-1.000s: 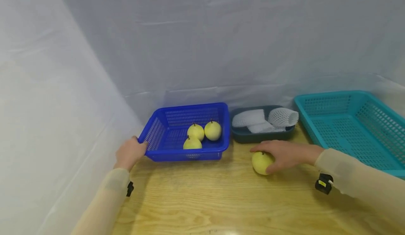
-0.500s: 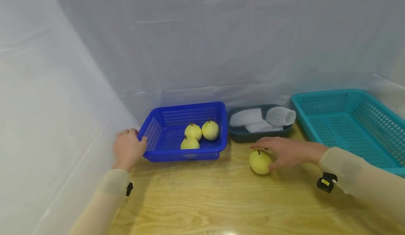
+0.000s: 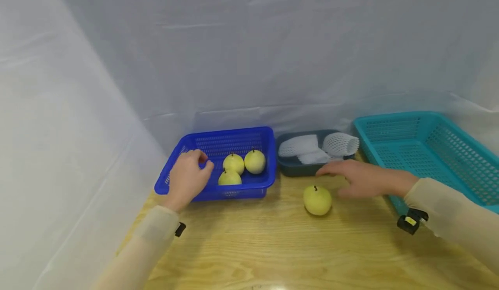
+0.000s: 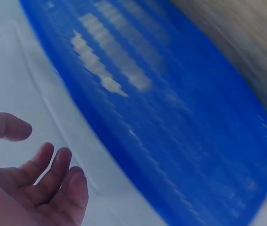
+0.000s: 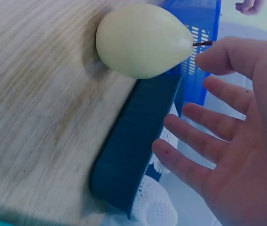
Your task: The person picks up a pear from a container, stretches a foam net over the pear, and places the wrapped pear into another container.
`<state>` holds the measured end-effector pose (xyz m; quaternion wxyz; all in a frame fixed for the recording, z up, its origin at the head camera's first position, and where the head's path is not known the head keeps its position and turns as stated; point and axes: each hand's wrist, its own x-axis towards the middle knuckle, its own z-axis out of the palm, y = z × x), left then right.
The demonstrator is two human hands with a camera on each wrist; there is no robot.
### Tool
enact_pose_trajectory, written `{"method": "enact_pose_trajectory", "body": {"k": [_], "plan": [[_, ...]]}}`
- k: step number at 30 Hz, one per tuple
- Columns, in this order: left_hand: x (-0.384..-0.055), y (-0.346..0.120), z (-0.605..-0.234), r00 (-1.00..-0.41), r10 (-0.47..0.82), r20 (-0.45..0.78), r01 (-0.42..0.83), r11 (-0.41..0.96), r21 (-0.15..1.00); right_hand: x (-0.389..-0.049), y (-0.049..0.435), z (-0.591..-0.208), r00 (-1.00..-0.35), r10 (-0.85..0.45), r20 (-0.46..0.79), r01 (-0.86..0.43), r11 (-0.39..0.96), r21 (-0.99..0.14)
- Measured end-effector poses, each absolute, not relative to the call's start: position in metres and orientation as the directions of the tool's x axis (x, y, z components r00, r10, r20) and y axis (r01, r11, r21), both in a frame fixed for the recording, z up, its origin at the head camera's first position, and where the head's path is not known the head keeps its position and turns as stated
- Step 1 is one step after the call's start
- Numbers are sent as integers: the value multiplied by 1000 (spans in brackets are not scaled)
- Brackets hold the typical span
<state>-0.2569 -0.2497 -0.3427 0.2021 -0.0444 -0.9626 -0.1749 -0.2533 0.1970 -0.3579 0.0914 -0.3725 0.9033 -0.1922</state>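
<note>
A yellow pear (image 3: 317, 200) stands on the wooden table with its stem up. My right hand (image 3: 362, 178) is just behind and to the right of it, fingers extended and holding nothing; the right wrist view shows a gap between the fingers (image 5: 194, 136) and the pear (image 5: 143, 41). Over the left side of the blue basket (image 3: 230, 193) hovers my left hand (image 3: 189, 177), its fingers loosely bent around nothing. Three more pears (image 3: 255, 161) sit together in that basket's right half. In the left wrist view, the left hand (image 4: 44, 179) appears beside the basket wall (image 4: 180, 122).
A dark green tray (image 3: 288, 168) with white foam net sleeves (image 3: 298, 146) stands between the blue basket and a larger teal basket (image 3: 376, 151) at the right. White sheeting (image 3: 241, 56) hangs behind them and along the left side.
My right hand has let go of the pear and drawn back to the right. My left hand has released the blue basket's left rim and moved right, over the basket.
</note>
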Motion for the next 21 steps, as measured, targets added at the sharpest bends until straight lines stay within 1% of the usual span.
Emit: {"method": "enact_pose_trajectory", "body": {"k": [6, 11, 17, 21], "plan": [[-246, -216, -335, -905, 118, 408, 260, 913, 314, -262, 205, -355, -743, -667, 57, -632, 671, -389], [-240, -193, -336, -893, 201, 402, 326, 906, 271, -270, 211, -349, -767, -630, 126, -628, 694, -351], [-235, -174, -340, -876, 250, 412, 379, 886, 268, -284, 221, -342, -813, -565, 140, -577, 749, -326], [-231, -164, -343, -866, 285, 411, 416, 867, 274, -295, 226, -337, -852, -504, 139, -523, 813, -257]]}}
